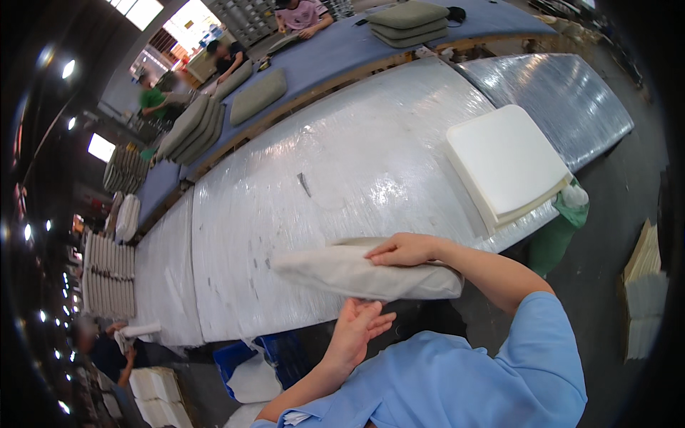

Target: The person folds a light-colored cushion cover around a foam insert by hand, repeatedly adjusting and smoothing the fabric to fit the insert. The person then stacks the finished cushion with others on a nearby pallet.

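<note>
A white fabric cushion point(371, 274) stands tilted on its side at the near edge of the plastic-wrapped table point(314, 207), its cloth wrinkled toward the right end. My right hand point(407, 250) grips its upper edge, with the fingers bent over the cloth and the thumb hidden. Just below the cushion's lower edge, my left hand point(362, 329) is open, its fingers apart and nothing held in them. Whether its fingertips touch the cloth is hard to tell.
White foam pads point(506, 160) are stacked at the table's right end, beside a green bag point(560, 232). A blue bin point(282, 353) holding white material sits below the near edge. Grey-green cushions point(407, 21) lie on the far blue table point(492, 21). Several people work farther off.
</note>
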`<state>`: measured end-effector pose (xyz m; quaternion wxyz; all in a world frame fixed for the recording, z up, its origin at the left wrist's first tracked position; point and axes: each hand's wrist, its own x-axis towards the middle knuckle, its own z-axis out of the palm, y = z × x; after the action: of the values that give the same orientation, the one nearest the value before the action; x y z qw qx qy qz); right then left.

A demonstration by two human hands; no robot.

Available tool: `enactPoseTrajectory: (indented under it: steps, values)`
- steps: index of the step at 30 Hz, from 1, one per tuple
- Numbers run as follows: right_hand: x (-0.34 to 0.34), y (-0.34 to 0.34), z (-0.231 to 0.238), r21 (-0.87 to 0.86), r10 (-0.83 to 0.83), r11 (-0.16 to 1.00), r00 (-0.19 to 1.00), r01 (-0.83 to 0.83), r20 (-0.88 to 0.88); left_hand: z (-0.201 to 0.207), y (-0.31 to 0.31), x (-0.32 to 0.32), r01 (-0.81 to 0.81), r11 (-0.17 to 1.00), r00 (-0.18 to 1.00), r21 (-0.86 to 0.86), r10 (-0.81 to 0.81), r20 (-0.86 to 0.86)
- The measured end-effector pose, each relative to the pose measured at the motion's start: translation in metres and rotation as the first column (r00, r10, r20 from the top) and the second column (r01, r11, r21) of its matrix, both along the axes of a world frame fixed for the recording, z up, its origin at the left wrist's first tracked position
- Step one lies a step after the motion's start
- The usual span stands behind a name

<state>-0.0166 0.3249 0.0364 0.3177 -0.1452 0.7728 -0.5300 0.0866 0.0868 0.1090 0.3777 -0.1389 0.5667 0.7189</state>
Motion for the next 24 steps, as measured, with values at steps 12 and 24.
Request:
enactPoseTrajectory:
  steps: [12, 24]
  values:
    - [-0.065, 0.061, -0.074, 0.407, -0.018, 0.912, 0.995, 0.057, -0.099, 0.01, -0.032, -0.05, 0.78, 0.589, 0.568, -0.21, -0.808, -0.158]
    - [-0.15, -0.001, -0.223, 0.662, 0.218, 0.724, 0.975, -0.193, 0.046, -0.196, -0.047, -0.266, 0.429, 0.093, 0.493, -0.899, -0.857, 0.146]
